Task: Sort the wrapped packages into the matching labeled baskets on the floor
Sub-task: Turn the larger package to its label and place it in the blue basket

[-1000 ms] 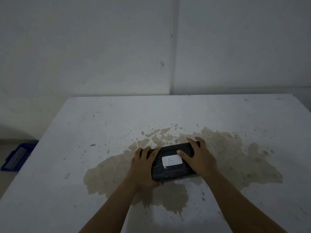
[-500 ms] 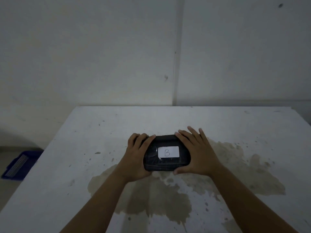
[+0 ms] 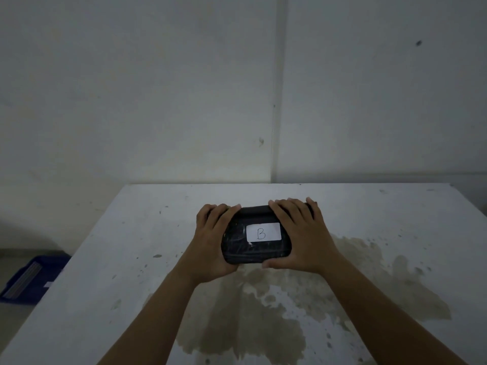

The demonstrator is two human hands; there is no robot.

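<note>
A black wrapped package [image 3: 241, 250] with a white label marked "B" [image 3: 263, 232] is held above the white table [image 3: 110, 259]. My left hand [image 3: 210, 246] grips its left end, fingers curled over the far edge and thumb under the near edge. My right hand [image 3: 303, 238] clasps the right end the same way. A blue basket [image 3: 29, 280] stands on the floor at the left, partly hidden by the table edge; its label cannot be read.
A large brownish stain [image 3: 290, 299] covers the table's near middle and right. A plain white wall [image 3: 184, 88] rises right behind the table's far edge. Bare floor [image 3: 10, 327] shows at the lower left beside the basket.
Both hands have lifted the package off the stained patch and carried it up and away from me. The view has tilted upward, showing more wall.
</note>
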